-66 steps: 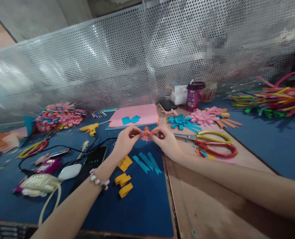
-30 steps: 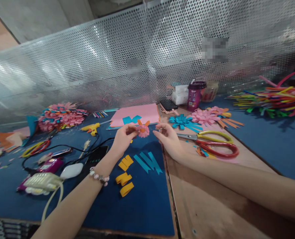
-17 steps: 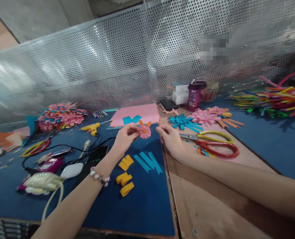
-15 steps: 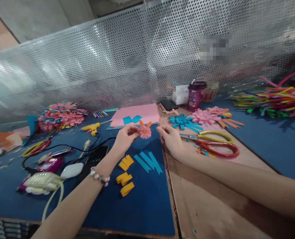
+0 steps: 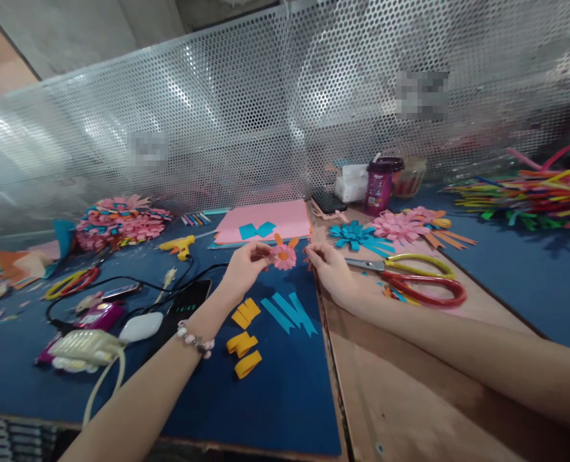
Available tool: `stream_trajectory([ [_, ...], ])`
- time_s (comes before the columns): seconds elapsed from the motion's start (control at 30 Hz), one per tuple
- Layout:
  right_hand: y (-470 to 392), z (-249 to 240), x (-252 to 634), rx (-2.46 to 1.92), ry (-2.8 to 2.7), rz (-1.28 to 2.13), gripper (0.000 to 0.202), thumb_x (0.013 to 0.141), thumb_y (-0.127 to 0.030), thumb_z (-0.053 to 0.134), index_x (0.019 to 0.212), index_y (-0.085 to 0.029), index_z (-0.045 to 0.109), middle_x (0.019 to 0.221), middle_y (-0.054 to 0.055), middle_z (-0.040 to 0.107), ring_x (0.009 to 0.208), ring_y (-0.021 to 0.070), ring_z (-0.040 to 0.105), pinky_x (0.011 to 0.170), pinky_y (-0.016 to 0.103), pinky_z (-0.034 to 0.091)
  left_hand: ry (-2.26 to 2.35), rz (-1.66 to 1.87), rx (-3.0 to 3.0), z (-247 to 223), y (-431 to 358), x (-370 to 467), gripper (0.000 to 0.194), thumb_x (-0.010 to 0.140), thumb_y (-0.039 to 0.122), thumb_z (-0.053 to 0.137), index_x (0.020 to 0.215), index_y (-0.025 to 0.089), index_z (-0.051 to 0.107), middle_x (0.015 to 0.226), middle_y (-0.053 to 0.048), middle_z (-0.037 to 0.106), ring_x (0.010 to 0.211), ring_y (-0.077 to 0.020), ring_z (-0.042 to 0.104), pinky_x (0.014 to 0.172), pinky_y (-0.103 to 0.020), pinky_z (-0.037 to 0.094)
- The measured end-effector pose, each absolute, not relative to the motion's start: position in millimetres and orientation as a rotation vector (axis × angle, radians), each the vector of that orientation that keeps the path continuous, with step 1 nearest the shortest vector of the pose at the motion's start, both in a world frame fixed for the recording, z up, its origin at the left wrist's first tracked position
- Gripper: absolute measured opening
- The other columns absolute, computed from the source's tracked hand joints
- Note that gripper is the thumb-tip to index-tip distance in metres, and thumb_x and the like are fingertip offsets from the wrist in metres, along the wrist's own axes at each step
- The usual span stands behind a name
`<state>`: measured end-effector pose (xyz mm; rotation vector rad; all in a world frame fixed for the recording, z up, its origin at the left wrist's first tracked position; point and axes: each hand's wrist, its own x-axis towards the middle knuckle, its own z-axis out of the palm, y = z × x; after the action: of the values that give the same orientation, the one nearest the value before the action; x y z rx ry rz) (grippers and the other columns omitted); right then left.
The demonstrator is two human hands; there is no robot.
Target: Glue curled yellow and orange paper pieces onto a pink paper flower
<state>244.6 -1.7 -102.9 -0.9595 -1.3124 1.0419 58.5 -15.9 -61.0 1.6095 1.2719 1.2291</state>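
A small pink paper flower (image 5: 285, 256) with an orange centre and orange tips at its top is pinched in my left hand (image 5: 247, 268). My right hand (image 5: 330, 269) is beside it on the right, thumb and fingers pressed together; what they hold, if anything, is too small to make out. Below the hands lie teal strips (image 5: 289, 312) with notched ends and folded yellow pieces (image 5: 245, 313). Large scissors (image 5: 424, 277) with yellow and red handles rest right of my right hand, next to a teal paper flower (image 5: 353, 236).
Pink paper sheets (image 5: 265, 218) lie behind the hands. At left are a yellow glue gun (image 5: 177, 245), cables, a phone (image 5: 188, 305) and a pile of paper flowers (image 5: 121, 224). A purple cup (image 5: 379, 186) stands at back right, by a perforated metal screen (image 5: 227, 128).
The whole view has shifted slightly, so things appear a little further right. My left hand still grips the pink flower, and my right hand stays pinched beside it.
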Motion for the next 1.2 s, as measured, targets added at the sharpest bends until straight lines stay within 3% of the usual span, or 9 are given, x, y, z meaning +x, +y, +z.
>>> stream_trajectory([
  [0.27,0.8,-105.1,243.3,-0.953,-1.299,1.092,0.026,0.076,-0.039,0.054,0.09,-0.018,0.053,0.077,0.001,0.055,0.064,0.0124,0.051,0.058,0.026,0.042,1.284,1.224,1.608,-58.9,-16.7,58.8,0.025,0.066,0.027,0.071,0.084,0.013,0.061,0.082,-0.006,0.066,0.071,-0.0151,0.06,0.061,-0.026,0.047],
  [0.77,2.3,-105.5,241.8,-0.92,-1.248,1.151,0.033,0.07,-0.047,0.062,0.082,-0.018,0.052,0.074,-0.001,0.051,0.064,0.0111,0.048,0.059,0.025,0.042,1.303,1.187,1.641,-60.9,-15.1,58.2,0.027,0.067,0.029,0.072,0.085,0.013,0.061,0.083,-0.006,0.065,0.068,-0.014,0.059,0.059,-0.025,0.046],
  [1.2,-0.4,-103.2,242.2,-0.927,-1.22,1.186,0.03,0.07,-0.04,0.061,0.087,-0.018,0.05,0.078,0.0,0.051,0.066,0.0117,0.049,0.058,0.026,0.04,1.277,1.178,1.642,-64.8,-12.8,57.4,0.027,0.067,0.029,0.072,0.084,0.013,0.06,0.08,-0.005,0.065,0.068,-0.0139,0.058,0.06,-0.025,0.047],
])
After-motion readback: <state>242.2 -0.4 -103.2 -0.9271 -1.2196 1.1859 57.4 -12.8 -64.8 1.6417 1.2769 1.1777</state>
